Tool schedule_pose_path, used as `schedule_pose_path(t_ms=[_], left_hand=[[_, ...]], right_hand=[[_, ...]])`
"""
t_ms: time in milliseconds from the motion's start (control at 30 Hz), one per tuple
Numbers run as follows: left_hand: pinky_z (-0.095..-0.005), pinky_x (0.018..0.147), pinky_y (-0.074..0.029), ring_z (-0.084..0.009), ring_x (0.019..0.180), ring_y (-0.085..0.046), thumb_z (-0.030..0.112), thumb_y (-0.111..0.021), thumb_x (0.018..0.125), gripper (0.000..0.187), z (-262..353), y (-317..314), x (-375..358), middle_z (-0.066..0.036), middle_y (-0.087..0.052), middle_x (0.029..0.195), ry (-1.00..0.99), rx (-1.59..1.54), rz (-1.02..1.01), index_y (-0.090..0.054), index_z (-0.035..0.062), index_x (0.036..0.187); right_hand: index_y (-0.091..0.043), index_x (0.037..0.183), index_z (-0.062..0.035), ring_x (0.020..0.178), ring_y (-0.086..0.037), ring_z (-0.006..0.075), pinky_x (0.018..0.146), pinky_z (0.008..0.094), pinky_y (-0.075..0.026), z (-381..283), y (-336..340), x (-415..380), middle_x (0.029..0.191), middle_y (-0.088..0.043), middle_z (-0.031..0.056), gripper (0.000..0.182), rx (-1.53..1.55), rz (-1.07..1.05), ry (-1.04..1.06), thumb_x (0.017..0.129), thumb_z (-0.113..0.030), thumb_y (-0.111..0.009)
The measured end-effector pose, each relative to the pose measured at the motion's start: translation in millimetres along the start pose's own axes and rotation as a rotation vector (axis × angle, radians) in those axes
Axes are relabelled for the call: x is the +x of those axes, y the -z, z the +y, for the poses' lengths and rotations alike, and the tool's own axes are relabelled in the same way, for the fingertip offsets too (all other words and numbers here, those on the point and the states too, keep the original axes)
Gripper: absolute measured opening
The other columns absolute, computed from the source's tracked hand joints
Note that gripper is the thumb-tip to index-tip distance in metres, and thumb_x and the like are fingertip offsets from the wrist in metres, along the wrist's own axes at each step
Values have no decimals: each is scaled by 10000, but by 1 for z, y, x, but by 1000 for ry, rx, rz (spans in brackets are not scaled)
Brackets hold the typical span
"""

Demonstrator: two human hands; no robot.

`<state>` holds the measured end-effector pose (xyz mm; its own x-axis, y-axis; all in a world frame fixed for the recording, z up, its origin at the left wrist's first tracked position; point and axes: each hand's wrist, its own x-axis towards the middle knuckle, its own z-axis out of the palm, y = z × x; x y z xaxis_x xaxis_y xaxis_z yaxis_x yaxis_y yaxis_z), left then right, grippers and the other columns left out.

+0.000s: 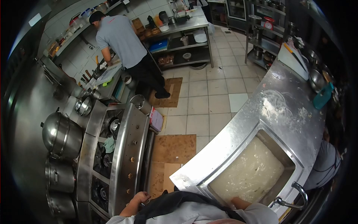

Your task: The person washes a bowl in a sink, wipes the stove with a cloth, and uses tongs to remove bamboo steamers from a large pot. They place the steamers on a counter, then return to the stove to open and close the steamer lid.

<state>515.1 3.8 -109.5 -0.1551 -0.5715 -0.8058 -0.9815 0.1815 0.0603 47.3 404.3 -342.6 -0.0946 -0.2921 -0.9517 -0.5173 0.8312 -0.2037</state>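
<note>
Left hand (pixel 140 197): held near stove (pixel 121 160), grip can't be told | right hand (pixel 235 202): dipped in filled sink (pixel 276 147), grip can't be told

And down at the bottom, the right arm (pixel 241 203) runs into the sink (pixel 278 150), its fingers lost in cloudy water (pixel 250 168) that veils whatever lies beneath! Lower centre, the left hand (pixel 141 197) has its fingertips obscured; no telling what they touch. Bottom edge slices off the wearer's apron (pixel 175 205). Over right, a grey-clad person (pixel 324 164) is half hidden by the counter (pixel 231 145). Top edge crops another person (pixel 204 9). Upper right, the red scale's (pixel 268 23) dial: too small to read!
</note>
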Motion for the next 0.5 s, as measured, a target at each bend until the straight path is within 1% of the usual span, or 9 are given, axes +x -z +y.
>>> schedule_pose_path(t_ms=[233,333,500], left_hand=[[-397,881,-516,-333,998,-670,474,-636,836,445,9,1,-7,-164,-710,1034,17,2,-34,-721,91,1045],[-397,881,-516,-333,996,-670,467,-630,846,433,8,9,-7,-167,-709,1036,-4,64,23,-722,97,1052],[-400,875,-516,-331,985,-672,459,-626,856,416,3,16,-9,-168,-710,1031,-8,64,12,-725,104,1050]], right_hand=[[-590,1317,-125,1268,-530,349,1053,465,-422,-21,30,11,1376,-551,159,438,-9,43,26,971,-363,-467],[-591,1315,-125,1267,-531,349,1052,465,-424,-28,62,21,1374,-553,159,436,8,107,18,969,-362,-471],[-593,1313,-123,1264,-534,348,1049,464,-427,-16,112,32,1371,-555,159,434,48,218,-60,967,-359,-477]])
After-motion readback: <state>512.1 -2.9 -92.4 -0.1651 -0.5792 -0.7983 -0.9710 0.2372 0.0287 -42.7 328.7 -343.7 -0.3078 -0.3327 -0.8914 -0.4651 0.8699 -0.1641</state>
